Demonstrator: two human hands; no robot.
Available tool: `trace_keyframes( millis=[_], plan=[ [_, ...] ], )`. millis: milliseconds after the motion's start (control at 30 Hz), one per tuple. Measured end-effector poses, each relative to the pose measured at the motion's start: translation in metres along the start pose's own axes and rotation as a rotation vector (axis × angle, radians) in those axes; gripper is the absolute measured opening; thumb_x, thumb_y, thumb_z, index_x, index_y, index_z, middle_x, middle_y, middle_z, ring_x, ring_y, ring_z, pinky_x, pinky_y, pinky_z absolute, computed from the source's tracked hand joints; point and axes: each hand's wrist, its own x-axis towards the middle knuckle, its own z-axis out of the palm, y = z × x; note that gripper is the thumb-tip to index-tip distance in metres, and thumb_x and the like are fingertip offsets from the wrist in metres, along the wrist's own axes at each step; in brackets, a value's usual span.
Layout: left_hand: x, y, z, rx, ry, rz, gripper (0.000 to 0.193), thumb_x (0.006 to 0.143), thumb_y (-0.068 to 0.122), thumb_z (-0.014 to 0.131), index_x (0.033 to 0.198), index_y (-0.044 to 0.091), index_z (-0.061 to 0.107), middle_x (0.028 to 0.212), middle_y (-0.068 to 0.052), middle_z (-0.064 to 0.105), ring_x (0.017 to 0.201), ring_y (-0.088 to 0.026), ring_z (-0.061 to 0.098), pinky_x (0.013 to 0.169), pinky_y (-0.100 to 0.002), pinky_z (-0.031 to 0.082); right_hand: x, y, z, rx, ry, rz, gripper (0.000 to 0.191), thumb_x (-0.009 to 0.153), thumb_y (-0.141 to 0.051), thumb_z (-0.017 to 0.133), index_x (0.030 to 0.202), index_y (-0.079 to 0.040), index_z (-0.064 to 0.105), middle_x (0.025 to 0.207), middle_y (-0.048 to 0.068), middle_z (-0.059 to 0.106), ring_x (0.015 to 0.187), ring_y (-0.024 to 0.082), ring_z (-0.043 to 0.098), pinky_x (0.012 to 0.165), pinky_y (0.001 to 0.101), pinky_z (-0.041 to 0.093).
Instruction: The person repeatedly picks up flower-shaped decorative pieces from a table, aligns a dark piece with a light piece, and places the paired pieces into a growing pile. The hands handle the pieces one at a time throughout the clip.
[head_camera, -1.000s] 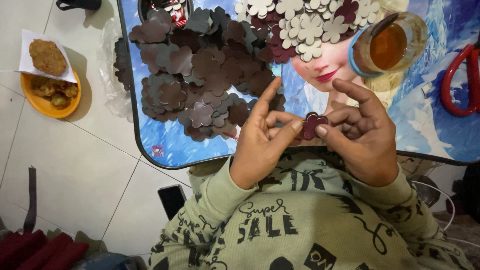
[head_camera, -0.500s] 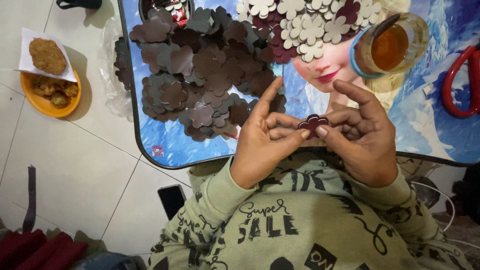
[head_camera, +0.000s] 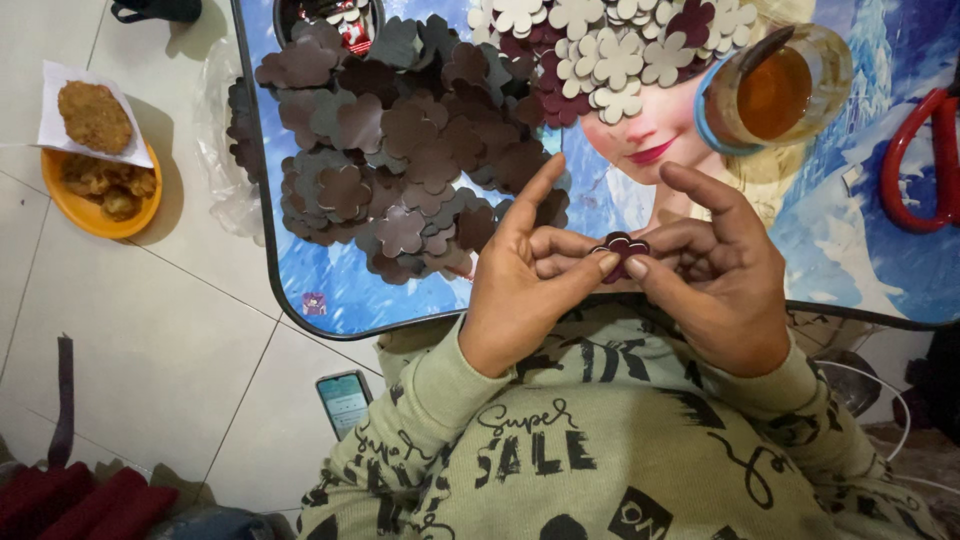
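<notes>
Pinching one dark flower cutout (head_camera: 622, 247) between them, left hand (head_camera: 530, 285) and right hand (head_camera: 722, 280) meet.

On the tiled floor (head_camera: 150, 330) we see an orange bowl (head_camera: 95, 212) with fried food, a phone (head_camera: 345, 400) and dark red cloth (head_camera: 70, 505). On the table (head_camera: 345, 295) stand a glass of tea (head_camera: 775, 90) and red scissors (head_camera: 915, 160).

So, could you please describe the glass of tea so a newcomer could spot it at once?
Start at the picture-printed table, then go to its far right part, beside the pale flower cutouts. The glass stands there, the only see-through thing, amber inside, with a blue ring round it.
</notes>
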Motion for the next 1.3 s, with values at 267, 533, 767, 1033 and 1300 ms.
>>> trace_keyframes(
  millis=[267, 533, 767, 1033, 1300],
  plan=[
    [0.001, -0.003, -0.001, -0.036, -0.011, 0.005, 0.094, 0.092, -0.004, 0.07, 0.168, 0.004, 0.016, 0.102, -0.014, 0.072, 0.094, -0.015, 0.073, 0.085, -0.028, 0.061, 0.001, -0.001, 0.002, 0.02, -0.008, -0.002, 0.069, 0.095, 0.009, 0.064, 0.157, 0.002, 0.034, 0.112, 0.016, 0.073, 0.102, 0.016, 0.072, 0.092, 0.0281, 0.059],
    [0.0, -0.006, 0.001, 0.045, -0.021, 0.062, 0.088, 0.094, -0.003, 0.07, 0.167, 0.003, 0.022, 0.105, -0.011, 0.071, 0.095, -0.013, 0.072, 0.084, -0.025, 0.06, 0.0, 0.0, 0.003, -0.017, -0.013, -0.019, 0.072, 0.094, 0.009, 0.066, 0.159, 0.001, 0.035, 0.112, 0.016, 0.072, 0.103, 0.014, 0.07, 0.093, 0.0262, 0.057],
    [0.002, -0.009, 0.003, 0.044, 0.05, 0.108, 0.079, 0.094, -0.003, 0.071, 0.163, 0.0, 0.032, 0.099, -0.006, 0.069, 0.09, -0.01, 0.07, 0.081, -0.023, 0.06, -0.004, -0.002, 0.0, -0.074, 0.014, -0.002, 0.07, 0.096, 0.007, 0.064, 0.16, 0.001, 0.035, 0.107, 0.014, 0.07, 0.091, 0.009, 0.063, 0.08, 0.0215, 0.051],
    [0.003, -0.012, 0.003, 0.084, 0.086, 0.144, 0.078, 0.094, -0.002, 0.072, 0.162, 0.001, 0.034, 0.096, -0.004, 0.067, 0.088, -0.008, 0.068, 0.079, -0.022, 0.059, -0.002, 0.006, -0.003, -0.016, 0.003, -0.015, 0.061, 0.102, 0.005, 0.055, 0.16, 0.0, 0.036, 0.103, 0.011, 0.07, 0.079, 0.009, 0.061, 0.071, 0.0232, 0.052],
    [0.002, -0.012, 0.002, 0.071, 0.07, 0.112, 0.079, 0.094, -0.001, 0.072, 0.163, 0.001, 0.032, 0.101, -0.009, 0.071, 0.09, -0.011, 0.071, 0.079, -0.024, 0.06, -0.001, 0.003, 0.004, 0.007, -0.019, 0.075, 0.07, 0.094, 0.008, 0.061, 0.158, 0.0, 0.035, 0.106, 0.007, 0.068, 0.092, 0.008, 0.064, 0.073, 0.0222, 0.052]
  ],
)
